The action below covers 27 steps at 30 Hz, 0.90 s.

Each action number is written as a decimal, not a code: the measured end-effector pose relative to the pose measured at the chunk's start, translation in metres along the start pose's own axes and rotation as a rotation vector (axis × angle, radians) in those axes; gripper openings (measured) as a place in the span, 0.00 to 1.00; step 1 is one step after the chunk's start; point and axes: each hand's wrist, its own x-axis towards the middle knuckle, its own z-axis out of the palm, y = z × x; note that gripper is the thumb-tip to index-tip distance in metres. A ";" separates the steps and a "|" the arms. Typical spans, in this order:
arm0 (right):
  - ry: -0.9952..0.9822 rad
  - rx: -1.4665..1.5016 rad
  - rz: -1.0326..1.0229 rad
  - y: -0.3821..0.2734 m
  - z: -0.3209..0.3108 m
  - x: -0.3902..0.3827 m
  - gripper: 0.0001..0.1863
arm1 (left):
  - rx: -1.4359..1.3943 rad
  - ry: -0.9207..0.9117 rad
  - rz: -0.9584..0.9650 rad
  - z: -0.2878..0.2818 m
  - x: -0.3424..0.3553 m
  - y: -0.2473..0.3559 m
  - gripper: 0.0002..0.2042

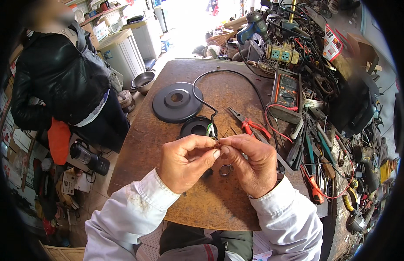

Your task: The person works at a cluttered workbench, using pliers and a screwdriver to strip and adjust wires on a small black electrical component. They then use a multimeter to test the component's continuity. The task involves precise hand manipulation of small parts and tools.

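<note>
White sleeves (128,213) nearest us. Dark disc (178,109) flat on bench (136,167), left. Our left hand (182,163): thumb and index pinched on thin wire end (217,146), detail too small to tell. Black round part (195,127) just beyond, near disc; green and white wires (210,129) at end of black cable (223,70). Our right hand (252,164): pinched on same spot, close to left. Red-handled pliers (256,126) past it, multimeter (287,90) farther right.

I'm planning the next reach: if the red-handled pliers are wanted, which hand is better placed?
Probably the right hand: the pliers lie on its side, just beyond it. The left hand is farther and would reach across. Both hands pinch at the wires, so the right must let go first.
</note>
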 end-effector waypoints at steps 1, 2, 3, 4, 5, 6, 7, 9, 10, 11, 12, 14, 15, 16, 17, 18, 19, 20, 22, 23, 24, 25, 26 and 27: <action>0.006 0.011 0.006 0.000 0.000 0.000 0.08 | 0.006 -0.010 -0.006 -0.001 0.000 0.001 0.09; 0.008 -0.001 -0.005 0.000 0.000 0.000 0.08 | 0.011 -0.021 -0.013 -0.002 0.000 0.001 0.08; 0.010 -0.013 -0.015 0.000 0.001 0.000 0.08 | 0.009 -0.016 -0.009 -0.002 0.000 0.001 0.08; 0.012 -0.024 -0.025 0.001 0.001 0.000 0.08 | 0.007 -0.012 -0.006 -0.002 0.000 0.000 0.08; 0.010 -0.043 -0.041 0.000 0.000 0.000 0.08 | 0.005 -0.008 -0.002 -0.002 0.000 -0.001 0.08; 0.007 -0.061 -0.057 -0.001 0.000 0.001 0.09 | 0.000 -0.006 -0.001 -0.002 -0.001 -0.001 0.08; 0.004 -0.079 -0.072 -0.002 0.000 0.001 0.09 | -0.006 -0.004 0.000 -0.002 -0.001 -0.001 0.08; -0.012 -0.119 -0.078 -0.003 0.001 0.001 0.10 | -0.008 0.005 0.001 -0.001 -0.001 -0.001 0.07; -0.020 -0.138 -0.080 -0.004 0.001 0.001 0.10 | -0.006 0.012 0.001 -0.001 -0.001 -0.002 0.07; -0.012 -0.136 -0.080 -0.003 0.001 0.001 0.10 | -0.005 0.017 0.001 0.000 -0.001 -0.002 0.07; -0.003 -0.134 -0.080 0.000 0.002 0.000 0.10 | 0.006 0.021 -0.002 0.000 -0.001 -0.002 0.06; 0.007 -0.129 -0.080 0.001 0.003 -0.001 0.10 | 0.029 0.029 -0.007 0.000 -0.001 -0.001 0.06; 0.009 -0.126 -0.079 0.001 0.003 -0.001 0.10 | 0.034 0.030 -0.009 0.000 -0.001 -0.002 0.06; 0.012 -0.123 -0.079 0.001 0.003 -0.001 0.10 | 0.039 0.032 -0.010 0.000 -0.001 -0.002 0.06; 0.015 -0.120 -0.078 0.001 0.003 -0.001 0.10 | 0.043 0.032 -0.012 0.000 -0.001 -0.003 0.06; 0.018 -0.116 -0.077 0.002 0.004 -0.002 0.10 | 0.033 0.028 -0.006 0.000 -0.001 -0.003 0.06; 0.021 -0.113 -0.075 0.002 0.004 -0.002 0.10 | 0.023 0.023 0.001 0.001 -0.001 -0.002 0.06; 0.028 -0.125 -0.081 0.002 0.004 -0.002 0.10 | 0.014 0.020 0.008 0.001 -0.002 -0.002 0.06; 0.040 -0.150 -0.093 0.001 0.004 -0.001 0.10 | 0.023 0.003 0.019 0.001 -0.002 0.000 0.06; 0.040 -0.121 -0.078 0.000 0.003 -0.001 0.09 | 0.026 -0.006 0.025 0.001 -0.002 0.001 0.06; 0.038 -0.091 -0.063 0.000 0.003 -0.001 0.09 | 0.026 -0.013 0.022 0.001 -0.001 0.002 0.06; 0.037 -0.062 -0.048 0.001 0.003 -0.001 0.09 | 0.025 -0.019 0.019 0.001 -0.001 0.004 0.06; 0.039 -0.047 -0.049 0.002 0.003 -0.001 0.09 | 0.025 -0.025 0.013 0.000 -0.001 0.004 0.06; 0.041 -0.031 -0.050 0.003 0.003 -0.001 0.08 | 0.040 -0.026 0.016 -0.001 -0.001 0.003 0.07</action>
